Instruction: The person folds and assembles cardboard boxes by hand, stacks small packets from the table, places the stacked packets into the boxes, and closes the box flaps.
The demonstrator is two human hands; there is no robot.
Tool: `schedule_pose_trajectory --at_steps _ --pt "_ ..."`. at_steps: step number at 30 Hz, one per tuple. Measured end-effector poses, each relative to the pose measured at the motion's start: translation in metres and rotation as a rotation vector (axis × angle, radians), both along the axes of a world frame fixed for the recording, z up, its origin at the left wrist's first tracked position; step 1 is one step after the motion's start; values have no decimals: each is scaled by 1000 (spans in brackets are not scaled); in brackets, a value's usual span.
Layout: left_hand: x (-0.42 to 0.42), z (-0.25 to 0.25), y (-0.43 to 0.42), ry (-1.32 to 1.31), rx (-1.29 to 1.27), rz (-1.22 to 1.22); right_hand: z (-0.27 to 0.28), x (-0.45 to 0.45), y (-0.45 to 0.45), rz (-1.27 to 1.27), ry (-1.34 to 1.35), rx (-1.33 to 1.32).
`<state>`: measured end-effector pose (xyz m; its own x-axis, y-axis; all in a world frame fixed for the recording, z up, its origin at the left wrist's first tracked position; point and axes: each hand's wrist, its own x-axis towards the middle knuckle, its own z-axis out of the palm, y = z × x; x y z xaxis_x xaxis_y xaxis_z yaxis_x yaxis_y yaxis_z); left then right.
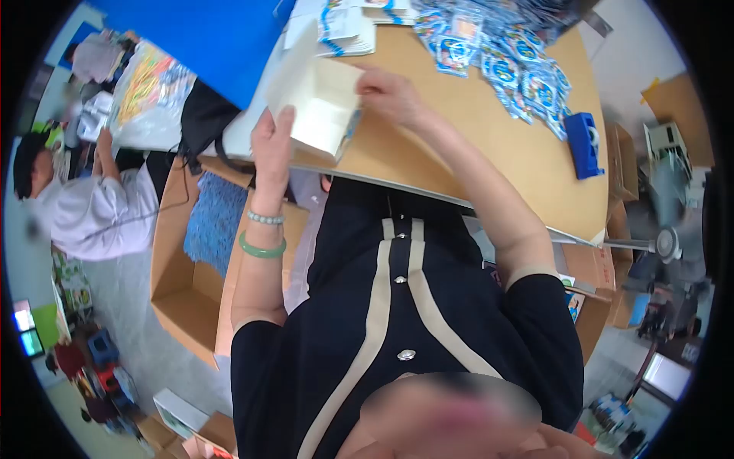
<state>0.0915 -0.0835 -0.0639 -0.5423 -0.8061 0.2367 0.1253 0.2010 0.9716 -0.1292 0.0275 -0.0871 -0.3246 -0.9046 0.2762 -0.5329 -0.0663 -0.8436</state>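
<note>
An open white paperboard box (325,115) tilts at the near edge of the table, its pale inside facing me. Wrapped around its left side is my left hand (273,145), thumb raised along the wall. My right hand (390,96) is closed in a pinch at the box's upper right edge. Printed colour shows on the box's right outer side. Flat white-and-blue cartons (348,34) lie stacked just beyond the box. Several small blue printed packets (505,65) are spread in a heap to the right of my right hand.
A blue tape dispenser (585,145) stands at the table's right edge. A blue panel (222,42) lies at upper left. Below the table, an open cardboard box (187,298) holds blue shredded material (216,222). A co-worker in a pale top (107,206) sits at the left.
</note>
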Motion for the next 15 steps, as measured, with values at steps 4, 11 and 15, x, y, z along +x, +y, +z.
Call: schedule_pose_trajectory --at_steps 4,11,15 --pt "-16 -16 -24 86 31 216 4 11 -34 -88 -11 -29" --pt "-11 -16 -55 139 -8 142 10 -105 -8 -640 787 -219" --pt "-9 -22 -48 158 32 90 9 -160 22 -837 700 266"
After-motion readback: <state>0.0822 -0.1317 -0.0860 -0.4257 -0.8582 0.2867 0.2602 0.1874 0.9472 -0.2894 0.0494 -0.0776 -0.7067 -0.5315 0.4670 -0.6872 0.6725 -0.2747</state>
